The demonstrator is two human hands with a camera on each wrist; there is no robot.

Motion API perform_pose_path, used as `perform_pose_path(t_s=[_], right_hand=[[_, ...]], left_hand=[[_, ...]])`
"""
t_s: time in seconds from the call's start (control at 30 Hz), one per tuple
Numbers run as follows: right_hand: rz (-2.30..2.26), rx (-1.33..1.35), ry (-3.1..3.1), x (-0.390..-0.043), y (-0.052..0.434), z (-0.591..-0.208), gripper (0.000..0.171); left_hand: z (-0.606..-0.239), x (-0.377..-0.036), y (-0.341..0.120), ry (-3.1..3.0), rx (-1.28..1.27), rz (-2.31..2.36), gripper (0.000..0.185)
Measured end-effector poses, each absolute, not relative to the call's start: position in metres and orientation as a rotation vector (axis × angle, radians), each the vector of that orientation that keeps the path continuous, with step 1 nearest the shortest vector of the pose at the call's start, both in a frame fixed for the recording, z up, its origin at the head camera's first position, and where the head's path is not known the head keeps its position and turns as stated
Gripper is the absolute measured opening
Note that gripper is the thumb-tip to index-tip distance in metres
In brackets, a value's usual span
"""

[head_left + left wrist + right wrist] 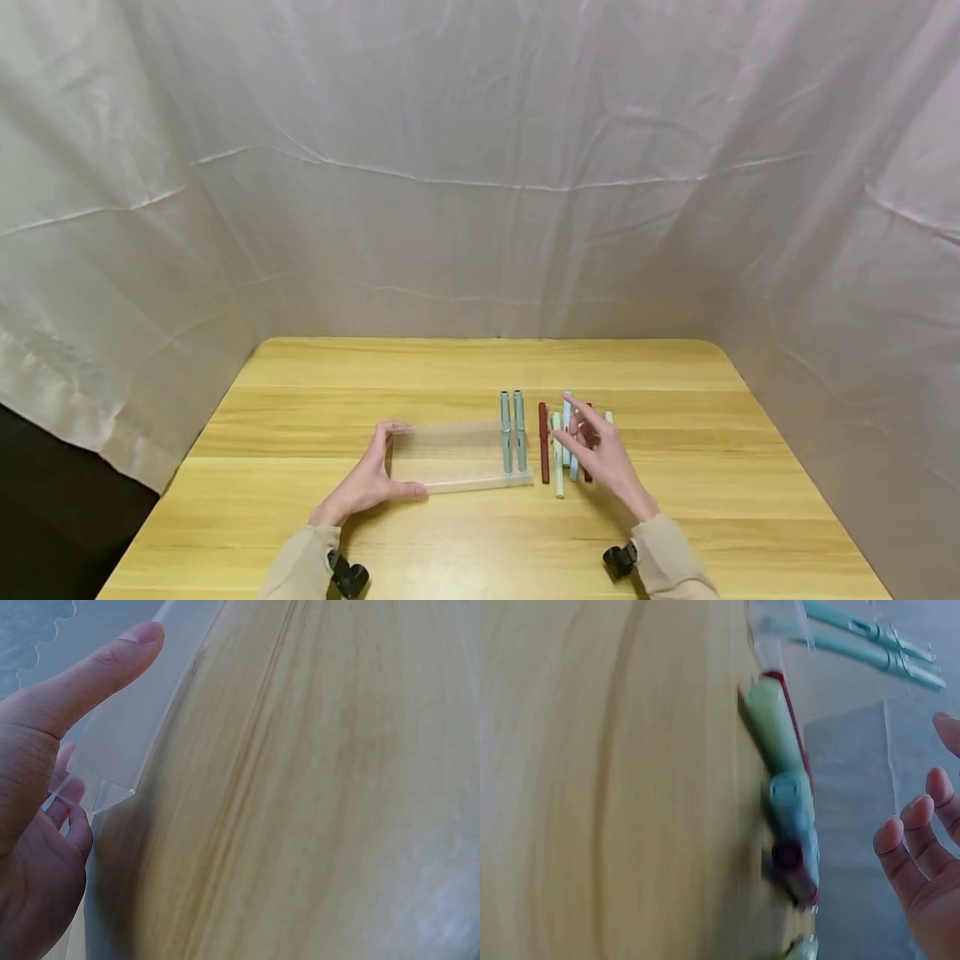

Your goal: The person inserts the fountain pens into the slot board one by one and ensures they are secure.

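Pens are lying in a loose row on the wooden table (315, 533), right of centre, and we're holding our right hand (603, 454) over them w/ fingers (577, 406) spread apart and relaxed, not closed on anything. Whether a fingertip is touching a pen we can't tell; the right wrist view is showing the fingers (911, 840) held off from the pens, gripping nothing.

Under and beside that hand we're seeing a dark red pen (543, 442) at the left of the group, then a pale green pen (557, 458), a light blue pen (568, 417), another dark red one mostly hidden by the hand, and one more pale pen (608, 416) peeking out at the far side. All are lying roughly parallel, pointing away from us, close together.

Left of them we're steadying a clear plastic tray (450, 454) w/ our left hand (367, 483): thumb (105, 664) along the near edge, fingers curled at the left end, so the tray's short side is sitting clamped between thumb and fingers. Two grey-green pens (513, 432) are lying side by side in the tray's right end, just beside the dark red pen outside it.

White crumpled sheeting (480, 167) is hanging behind and to both sides of the table. Beige sleeves are covering both forearms, w/ black wrist mounts at the bottom edge of the head view.
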State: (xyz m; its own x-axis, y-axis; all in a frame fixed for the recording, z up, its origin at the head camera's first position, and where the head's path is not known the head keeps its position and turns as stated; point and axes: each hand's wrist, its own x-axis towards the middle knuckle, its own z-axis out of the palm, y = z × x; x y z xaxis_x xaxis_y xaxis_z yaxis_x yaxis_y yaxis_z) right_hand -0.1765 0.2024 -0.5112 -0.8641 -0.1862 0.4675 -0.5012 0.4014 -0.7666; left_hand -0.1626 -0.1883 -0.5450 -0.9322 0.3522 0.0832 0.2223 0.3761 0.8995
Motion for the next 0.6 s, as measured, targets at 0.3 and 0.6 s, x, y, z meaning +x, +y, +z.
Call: perform_pose_path(t_s=[0.3, 0.6], right_hand=[[1.481, 0.361, -2.537, -0.181, 0.236, -0.508, 0.058], [1.441, 0.107, -2.663, -0.186, 0.261, -0.509, 0.055]], left_hand=[[-0.536, -0.166, -0.191, 2.508, 0.541, 1.595, 0.103], [-0.535, -0.169, -0.190, 2.529, 0.563, 1.617, 0.101]])
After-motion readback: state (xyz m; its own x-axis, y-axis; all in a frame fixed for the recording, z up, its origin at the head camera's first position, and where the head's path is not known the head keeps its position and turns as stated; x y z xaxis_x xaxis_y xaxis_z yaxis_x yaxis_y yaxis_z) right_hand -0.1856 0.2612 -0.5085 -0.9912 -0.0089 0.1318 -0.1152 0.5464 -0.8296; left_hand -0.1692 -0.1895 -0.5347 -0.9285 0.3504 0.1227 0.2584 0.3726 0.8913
